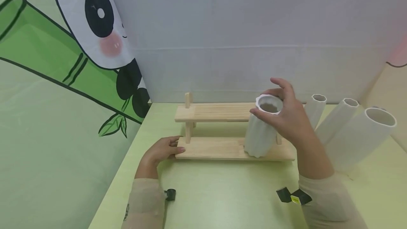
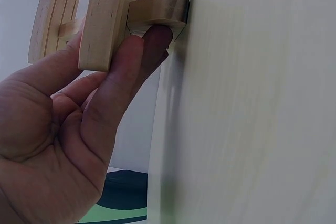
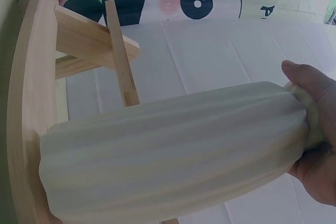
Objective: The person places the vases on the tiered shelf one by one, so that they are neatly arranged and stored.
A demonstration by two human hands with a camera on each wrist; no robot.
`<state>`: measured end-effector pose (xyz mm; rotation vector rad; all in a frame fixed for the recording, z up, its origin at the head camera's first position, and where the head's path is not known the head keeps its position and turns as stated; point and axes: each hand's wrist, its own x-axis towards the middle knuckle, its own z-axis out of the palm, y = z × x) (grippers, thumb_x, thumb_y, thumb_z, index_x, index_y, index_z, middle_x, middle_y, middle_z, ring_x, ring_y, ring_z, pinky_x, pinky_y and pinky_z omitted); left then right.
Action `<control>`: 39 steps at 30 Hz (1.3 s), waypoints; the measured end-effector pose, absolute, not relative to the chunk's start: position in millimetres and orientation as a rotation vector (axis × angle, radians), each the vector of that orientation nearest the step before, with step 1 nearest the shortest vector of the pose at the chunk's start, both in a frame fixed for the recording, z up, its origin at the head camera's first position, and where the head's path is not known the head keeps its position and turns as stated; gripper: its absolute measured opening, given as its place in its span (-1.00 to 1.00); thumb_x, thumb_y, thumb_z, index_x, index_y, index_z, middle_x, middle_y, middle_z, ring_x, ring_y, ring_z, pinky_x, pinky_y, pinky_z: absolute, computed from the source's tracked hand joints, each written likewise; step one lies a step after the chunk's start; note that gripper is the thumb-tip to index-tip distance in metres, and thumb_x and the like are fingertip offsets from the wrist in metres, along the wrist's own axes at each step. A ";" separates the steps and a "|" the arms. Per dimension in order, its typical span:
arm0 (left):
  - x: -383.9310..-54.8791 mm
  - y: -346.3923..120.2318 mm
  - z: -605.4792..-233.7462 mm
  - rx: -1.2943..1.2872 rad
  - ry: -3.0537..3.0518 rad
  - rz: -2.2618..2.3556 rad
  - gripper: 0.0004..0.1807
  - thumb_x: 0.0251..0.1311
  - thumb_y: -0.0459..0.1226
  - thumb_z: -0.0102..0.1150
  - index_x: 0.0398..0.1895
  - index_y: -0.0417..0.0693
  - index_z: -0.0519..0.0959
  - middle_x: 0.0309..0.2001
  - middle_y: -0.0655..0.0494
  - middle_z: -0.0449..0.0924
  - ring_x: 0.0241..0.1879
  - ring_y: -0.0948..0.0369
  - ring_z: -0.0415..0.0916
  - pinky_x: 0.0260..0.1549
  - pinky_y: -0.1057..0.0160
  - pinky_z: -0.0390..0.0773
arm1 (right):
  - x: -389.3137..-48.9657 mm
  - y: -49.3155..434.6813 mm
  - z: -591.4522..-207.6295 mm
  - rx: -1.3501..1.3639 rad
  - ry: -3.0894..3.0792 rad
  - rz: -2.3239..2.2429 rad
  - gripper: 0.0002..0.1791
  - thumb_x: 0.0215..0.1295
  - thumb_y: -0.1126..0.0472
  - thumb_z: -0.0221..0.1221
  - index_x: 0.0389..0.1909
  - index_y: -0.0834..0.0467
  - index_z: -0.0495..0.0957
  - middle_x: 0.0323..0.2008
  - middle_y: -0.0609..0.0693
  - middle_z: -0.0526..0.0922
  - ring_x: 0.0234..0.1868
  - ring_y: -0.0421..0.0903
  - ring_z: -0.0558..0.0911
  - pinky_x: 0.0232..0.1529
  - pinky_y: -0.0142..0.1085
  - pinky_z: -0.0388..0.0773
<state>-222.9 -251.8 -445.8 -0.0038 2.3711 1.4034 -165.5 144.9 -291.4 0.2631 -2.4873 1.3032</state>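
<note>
A two-tier wooden shelf [image 1: 208,148] stands on the table near the back. My left hand [image 1: 163,149] grips the left end of its lower board, thumb on top and fingers underneath, as the board's end [image 2: 102,30] shows in the left wrist view. With the right hand [image 1: 293,118] I hold a white ribbed vase [image 1: 260,135] at its open rim, thumb at the near side and fingers round the far side. The vase stands slightly tilted, its base at the right part of the lower board. In the right wrist view the vase [image 3: 173,156] hides part of the shelf.
Three more white vases stand to the right: a slim one [image 1: 314,110], a medium one [image 1: 337,120] and a wide one [image 1: 360,140], partly behind my right forearm. A white cloth [image 1: 222,45] hangs behind the table [image 1: 222,193], with a panda print [image 1: 95,27] at left.
</note>
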 end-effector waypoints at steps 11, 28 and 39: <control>-226.9 -241.6 -447.0 -0.022 2.376 1.420 -0.21 0.05 -0.09 0.45 0.40 0.03 0.39 0.24 -0.06 0.54 0.02 0.13 0.65 0.06 0.06 0.59 | -182.4 137.2 -287.8 0.364 -2.492 1.344 0.06 -0.03 -0.27 0.43 0.44 -0.33 0.02 0.11 -0.21 0.53 0.07 -0.13 0.55 -0.04 -0.09 0.56; -227.1 -236.9 -444.3 -0.039 2.375 1.434 -0.22 0.07 -0.11 0.44 0.40 0.03 0.38 0.22 -0.07 0.56 0.01 0.12 0.66 0.05 0.06 0.60 | -198.8 113.1 -286.9 0.507 -2.438 1.344 0.07 -0.03 -0.19 0.47 0.44 -0.18 0.05 0.06 -0.13 0.57 0.07 -0.13 0.55 -0.04 -0.09 0.57; -225.3 -242.7 -445.0 -0.031 2.378 1.413 -0.21 0.06 -0.10 0.44 0.40 0.03 0.38 0.23 -0.06 0.55 0.03 0.13 0.65 0.10 0.02 0.56 | -197.6 88.5 -289.0 0.520 -2.429 1.395 0.08 -0.04 -0.24 0.46 0.43 -0.25 0.00 0.04 -0.21 0.57 0.02 -0.18 0.57 -0.04 -0.13 0.57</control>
